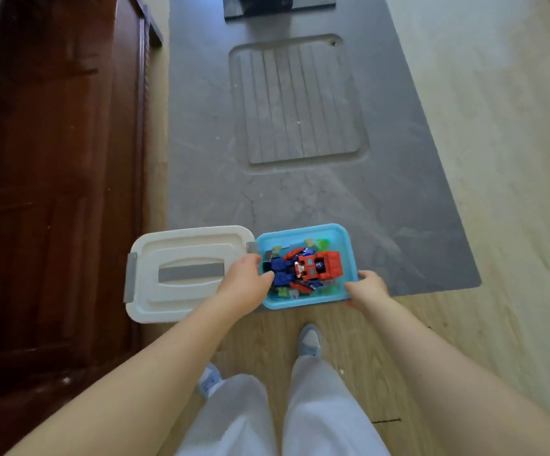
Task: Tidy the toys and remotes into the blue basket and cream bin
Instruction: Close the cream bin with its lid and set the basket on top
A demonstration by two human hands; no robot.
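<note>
The blue basket [349,258] sits at the near end of the grey counter, and both my hands grip it. My left hand [245,284] holds its left rim and my right hand [367,287] holds its right rim near the front corner. Inside lies a red and blue robot toy [306,268] on top of several small green toys [321,243]. The cream bin [185,274] stands directly to the basket's left, touching it, with its lid shut and grey clips on the sides.
The grey counter [300,199] stretches away from me with a ribbed drainer recess [296,100] in its middle. A dark wooden door [53,159] runs along the left. Below are my legs and shoes on a pale wood floor [497,159].
</note>
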